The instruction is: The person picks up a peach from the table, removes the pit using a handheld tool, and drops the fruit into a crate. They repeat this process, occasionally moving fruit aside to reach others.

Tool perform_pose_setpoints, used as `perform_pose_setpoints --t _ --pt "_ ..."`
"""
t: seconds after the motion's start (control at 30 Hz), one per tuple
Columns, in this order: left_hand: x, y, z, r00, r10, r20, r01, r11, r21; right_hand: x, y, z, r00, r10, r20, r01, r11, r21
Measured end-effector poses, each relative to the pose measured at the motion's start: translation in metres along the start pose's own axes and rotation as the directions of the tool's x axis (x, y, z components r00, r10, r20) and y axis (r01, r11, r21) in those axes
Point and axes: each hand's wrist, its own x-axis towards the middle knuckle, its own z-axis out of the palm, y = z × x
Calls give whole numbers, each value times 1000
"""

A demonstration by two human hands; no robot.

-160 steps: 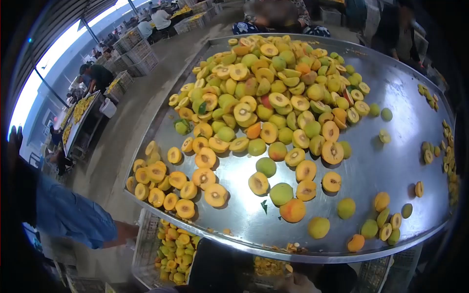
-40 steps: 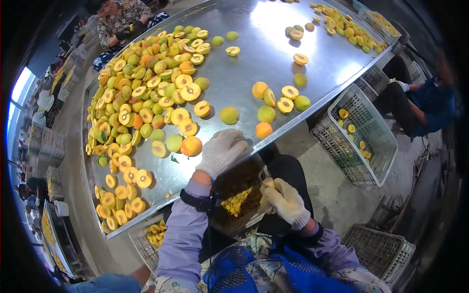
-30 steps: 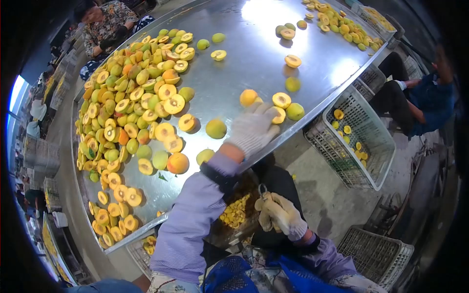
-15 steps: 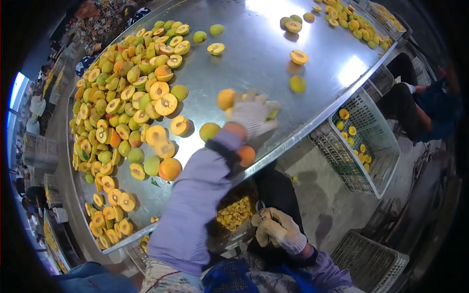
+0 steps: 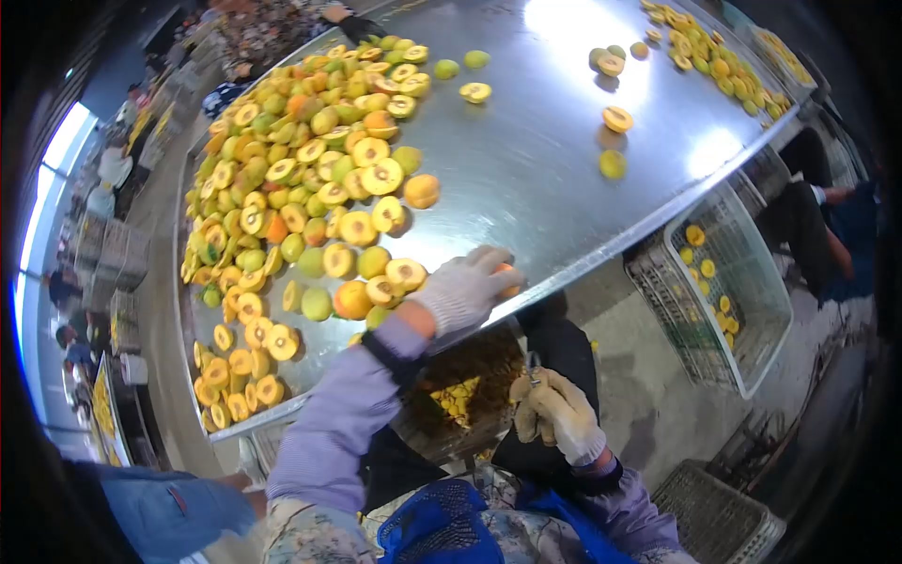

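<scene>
My left hand (image 5: 470,289), in a white knit glove, is at the near edge of the metal table (image 5: 526,179). Its fingers curl over an orange peach (image 5: 508,280), mostly hidden behind them. Left of that wrist lies a heap of halved yellow-green peaches (image 5: 310,179), many cut side up with pits showing. A cut half (image 5: 406,274) rests just beside the glove. Low in front of my body, my right hand (image 5: 559,414), also gloved, is closed around a small metal tool (image 5: 533,365) with a ring-like end.
Below the table edge, a container holds yellow fruit pieces (image 5: 457,399). A plastic crate (image 5: 733,310) with several peach halves stands at right, another crate (image 5: 719,512) lower down. More peaches (image 5: 723,61) lie at the far right corner. People sit around the table.
My left hand has drawn back from mid-table to the near edge, onto the orange peach. Peaches that lay around it now sit by the heap. The whole view has shifted.
</scene>
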Motion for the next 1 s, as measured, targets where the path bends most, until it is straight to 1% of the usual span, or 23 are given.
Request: perform_pose_setpoints --t 0.03,0.07,0.1,0.17,0.2,0.23,0.27,0.3,0.33,0.37,0.43,0.5,0.57,0.6,0.63,0.7,0.73,0.77,0.8,0.83,0.93,0.97,1.0 --pt "3 -9 12 1000 -10 -5 10 1000 -7 0 1 2 999 -1 32 2 1000 -16" --pt "7 -10 15 999 -34 -5 35 999 40 0 2 2 1000 -4 -14 4 1000 -10" --pt "9 -7 12 995 -102 9 102 995 -4 1 4 2 998 -8 -63 7 1000 -4" --pt "9 1 6 961 -274 30 275 960 -42 3 15 3 998 -37 -58 38 999 10" --pt "-1 9 -2 959 -283 16 284 958 -41 2 14 6 992 -80 -100 79 997 -17" --pt "-15 19 -8 908 -418 -30 367 826 -428 0 14 8 981 -125 -147 121 992 -40" --pt "-30 28 -14 839 -544 -8 356 560 -748 0 19 5 978 -140 -153 129 988 -80" --pt "-45 35 -15 840 -542 2 361 556 -749 -4 19 9 978 -133 -160 122 990 -75" --pt "-61 41 -15 839 -543 41 154 165 -974 -8 13 15 985 -133 -111 125 989 -78" --pt "-76 48 -15 842 -534 79 -84 -273 -958 -12 7 21 990 -131 -60 126 989 -83" --pt "-104 71 -19 843 -534 67 -127 -319 -939 -20 3 36 991 -122 64 125 991 -54" --pt "-124 82 -12 840 -540 52 -175 -361 -916 -28 -5 52 980 -137 142 164 965 -203" --pt "-141 86 1 861 -505 -60 -338 -481 -809 -30 6 61 977 -145 156 169 973 -156" --pt "-147 101 -8 809 -586 -31 -338 -423 -841 -33 4 65 969 -189 159 223 945 -241" --pt "-149 109 -11 808 -589 -29 -340 -425 -839 -37 1 71 958 -235 165 277 905 -324" --pt "-152 121 -11 735 -660 -155 -474 -336 -814 -43 1 81 958 -259 125 287 884 -368" --pt "-157 118 -10 803 -550 -230 -499 -409 -764 -42 8 82 938 -314 149 347 829 -439" --pt "-159 124 -10 804 -549 -227 -498 -414 -762 -42 12 82 914 -365 177 403 763 -505" --pt "-158 134 -15 741 -639 -205 -528 -365 -767 -46 12 88 886 -424 187 459 747 -482" --pt "-158 141 -19 668 -721 -183 -551 -313 -774 -48 13 90 887 -423 184 456 747 -484" --pt "-167 151 -20 671 -719 -180 -522 -286 -804 -54 11 97 903 -394 169 424 759 -494" --pt "-168 155 -21 671 -720 -176 -521 -289 -803 -59 5 101 912 -375 170 401 717 -570" --pt "-167 161 -24 629 -754 -191 -525 -230 -820 -62 3 104 920 -354 170 376 667 -643"
